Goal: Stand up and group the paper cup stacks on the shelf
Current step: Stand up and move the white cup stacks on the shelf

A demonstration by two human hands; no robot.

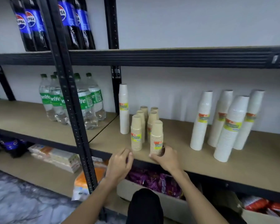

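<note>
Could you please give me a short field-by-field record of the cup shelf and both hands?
shelf board: wood, on a black frame
brown stacks: six short, upright, clustered mid-shelf
lone white stack: tall, by the post
white stacks: four tall, grouped at right
right hand: holds the base of the front brown stack
left hand: at shelf edge, holding nothing
Sprite bottles: next bay, left

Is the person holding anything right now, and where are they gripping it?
The right hand grips the nearest brown cup stack round its bottom end, near the front edge of the shelf. The left hand holds nothing.
</note>
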